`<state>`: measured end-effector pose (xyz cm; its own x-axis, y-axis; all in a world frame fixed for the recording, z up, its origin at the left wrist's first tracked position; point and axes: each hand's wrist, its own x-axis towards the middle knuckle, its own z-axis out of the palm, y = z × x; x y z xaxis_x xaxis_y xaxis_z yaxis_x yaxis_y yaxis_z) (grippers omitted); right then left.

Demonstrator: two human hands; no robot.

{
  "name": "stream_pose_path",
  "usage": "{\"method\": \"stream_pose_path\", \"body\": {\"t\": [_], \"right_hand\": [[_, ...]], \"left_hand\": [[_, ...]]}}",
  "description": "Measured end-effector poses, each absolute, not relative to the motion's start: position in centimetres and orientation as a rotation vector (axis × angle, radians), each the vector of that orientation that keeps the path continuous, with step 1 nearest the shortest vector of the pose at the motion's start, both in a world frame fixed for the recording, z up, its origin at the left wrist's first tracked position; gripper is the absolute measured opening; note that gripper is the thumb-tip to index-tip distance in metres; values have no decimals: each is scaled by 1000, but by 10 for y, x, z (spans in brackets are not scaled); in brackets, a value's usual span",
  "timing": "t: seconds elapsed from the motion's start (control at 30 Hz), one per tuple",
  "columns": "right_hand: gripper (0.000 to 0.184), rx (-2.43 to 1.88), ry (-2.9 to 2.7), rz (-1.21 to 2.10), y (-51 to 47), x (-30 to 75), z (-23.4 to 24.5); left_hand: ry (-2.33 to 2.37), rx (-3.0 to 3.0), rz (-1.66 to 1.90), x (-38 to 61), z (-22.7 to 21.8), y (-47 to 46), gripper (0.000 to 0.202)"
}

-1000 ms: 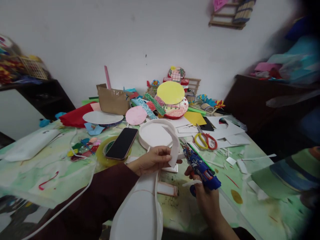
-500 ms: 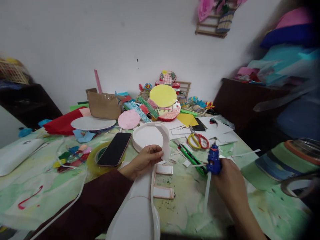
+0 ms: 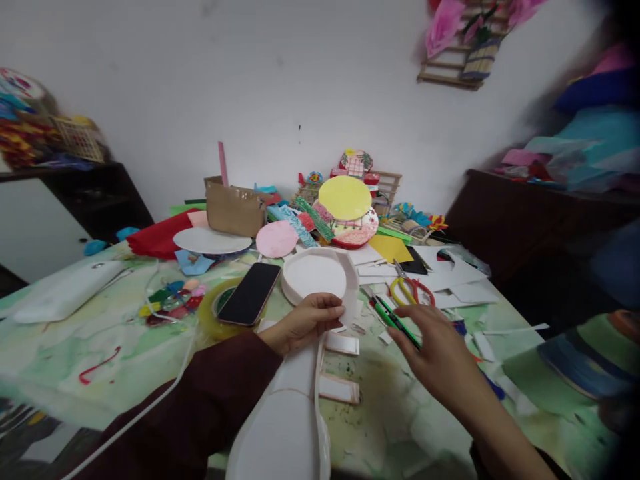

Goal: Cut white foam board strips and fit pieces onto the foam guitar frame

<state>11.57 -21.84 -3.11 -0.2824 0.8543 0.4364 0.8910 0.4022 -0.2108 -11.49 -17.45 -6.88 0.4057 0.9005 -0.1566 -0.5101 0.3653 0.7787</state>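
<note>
My left hand [image 3: 313, 320] pinches the thin white strip [image 3: 351, 283] that forms the raised wall of a white guitar-shaped cardboard piece [image 3: 280, 433]. The strip curves around the piece's rounded upper end, and my fingers press it near the narrow neck. On the right, my right hand [image 3: 440, 353] has its thumb and fingers around a green utility knife [image 3: 393, 320], which lies at a slant on the table. A blue glue gun [image 3: 493, 387] rests beneath and beside this hand, mostly hidden by it. Two small white tabs [image 3: 340, 388] lie beside the neck.
Scissors [image 3: 413, 291] with red and yellow handles lie beyond the knife. A phone [image 3: 250, 293] rests on a tape roll [image 3: 207, 310] at left. Craft pieces and a cardboard box [image 3: 235, 210] crowd the back. A green jar [image 3: 565, 367] stands at right.
My right hand has let go of the glue gun, which now lies on the table, and has moved left to the utility knife. My left hand keeps its pinch. The view has turned slightly left.
</note>
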Motion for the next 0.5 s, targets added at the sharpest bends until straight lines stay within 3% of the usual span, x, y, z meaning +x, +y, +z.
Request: {"method": "stream_pose_path", "body": {"t": [0.1, 0.3, 0.5], "right_hand": [[27, -1443, -2270, 88, -209, 71, -21], [29, -1407, -2349, 118, -186, 55, -26], [25, -1699, -2379, -191, -135, 86, -13]], "left_hand": [[620, 715, 996, -115, -70, -174, 34], [613, 694, 1020, -119, -67, -171, 37], [659, 669, 1141, -122, -68, -161, 31]]}}
